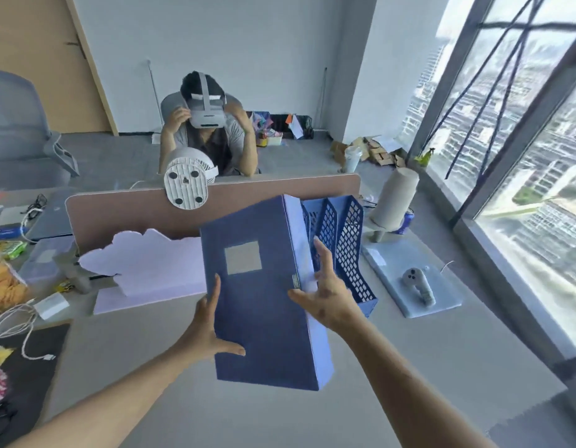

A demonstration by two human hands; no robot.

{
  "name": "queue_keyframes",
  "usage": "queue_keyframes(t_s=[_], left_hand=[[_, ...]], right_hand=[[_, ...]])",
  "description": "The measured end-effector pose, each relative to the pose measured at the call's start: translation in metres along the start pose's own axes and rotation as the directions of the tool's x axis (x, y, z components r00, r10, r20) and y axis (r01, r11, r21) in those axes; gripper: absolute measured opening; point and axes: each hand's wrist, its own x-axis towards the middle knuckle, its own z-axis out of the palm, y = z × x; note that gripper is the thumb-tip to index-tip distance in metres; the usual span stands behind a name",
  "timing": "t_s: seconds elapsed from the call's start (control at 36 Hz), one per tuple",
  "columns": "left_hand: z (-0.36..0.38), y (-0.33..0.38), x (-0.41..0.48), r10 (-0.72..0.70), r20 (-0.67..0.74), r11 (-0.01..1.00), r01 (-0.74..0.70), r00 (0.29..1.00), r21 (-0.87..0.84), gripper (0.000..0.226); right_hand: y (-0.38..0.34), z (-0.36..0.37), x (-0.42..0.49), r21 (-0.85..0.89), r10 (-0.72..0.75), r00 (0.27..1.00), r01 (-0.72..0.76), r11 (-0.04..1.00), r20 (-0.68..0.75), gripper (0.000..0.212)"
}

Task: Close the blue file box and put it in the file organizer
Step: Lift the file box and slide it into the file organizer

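Closed blue file box (260, 295) mid-frame, long axis tilted up-right toward blue mesh file organizer (345, 250) behind it. Left hand (205, 324) and right hand (328, 295) clamp its sides. Desk fan (188, 182) upper-left of it.

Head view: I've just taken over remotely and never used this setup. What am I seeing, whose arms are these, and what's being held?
There is no robot here. One wide-angle camera sits on a person's head, looking down at their own bare arms. The left hand and right hand grip the closed blue file box by its sides, lifted off the grey desk. Just behind it stands the blue mesh file organizer, where the box should go. Right of that, a handheld controller lies on a pale pad. Across the divider, another person wears a headset.
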Motion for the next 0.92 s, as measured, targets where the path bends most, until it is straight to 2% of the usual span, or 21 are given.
queue_keyframes(t_s=[0.08, 0.17, 0.25, 0.33, 0.39, 0.47, 0.56, 0.61, 0.67, 0.75, 0.92], left_hand=[[0.011, 0.022, 0.012, 0.055, 0.075, 0.998, -0.054, 0.996, -0.008, 0.162], [0.022, 0.044, 0.020, 0.111, 0.120, 0.984, -0.092, 0.986, -0.153, 0.159], [0.033, 0.075, 0.025, 0.154, 0.131, 0.925, -0.096, 0.979, -0.369, 0.135], [0.039, 0.115, 0.030, 0.154, 0.042, 0.884, -0.118, 0.987, -0.451, 0.107], [0.036, 0.140, 0.038, 0.099, 0.014, 0.848, -0.077, 0.995, -0.525, 0.087], [0.026, 0.171, 0.058, 0.019, 0.093, 0.772, 0.045, 0.995, -0.633, 0.096], [0.014, 0.196, 0.073, -0.013, 0.184, 0.712, 0.138, 0.983, -0.689, 0.101], [0.006, 0.210, 0.078, 0.029, 0.217, 0.732, 0.126, 0.976, -0.669, 0.093], [-0.002, 0.216, 0.084, 0.046, 0.250, 0.746, 0.133, 0.967, -0.652, 0.097], [-0.005, 0.216, 0.090, 0.075, 0.262, 0.746, 0.121, 0.962, -0.655, 0.090], [-0.012, 0.205, 0.106, 0.117, 0.241, 0.788, 0.057, 0.964, -0.613, 0.124]], right_hand=[[-0.008, -0.027, -0.010, -0.057, -0.007, 0.998, 0.003, 0.998, -0.068, 0.100], [-0.014, -0.055, -0.022, -0.066, -0.004, 0.987, -0.007, 0.998, -0.161, 0.095], [-0.020, -0.077, -0.035, -0.084, -0.031, 0.967, 0.010, 0.996, -0.251, 0.087], [-0.027, -0.088, -0.045, -0.140, -0.060, 0.944, 0.015, 0.990, -0.323, 0.087], [-0.030, -0.091, -0.048, -0.190, -0.094, 0.926, 0.025, 0.982, -0.366, 0.089], [-0.030, -0.090, -0.044, -0.237, -0.092, 0.910, -0.007, 0.972, -0.405, 0.088], [-0.027, -0.086, -0.039, -0.270, -0.070, 0.901, -0.054, 0.961, -0.429, 0.074], [-0.024, -0.083, -0.035, -0.267, -0.060, 0.899, -0.064, 0.961, -0.434, 0.065], [-0.021, -0.079, -0.030, -0.260, -0.050, 0.901, -0.071, 0.963, -0.430, 0.063], [-0.016, -0.071, -0.023, -0.283, -0.056, 0.912, -0.068, 0.957, -0.406, 0.058], [-0.005, -0.058, -0.009, -0.255, -0.084, 0.913, -0.023, 0.967, -0.398, 0.058]])
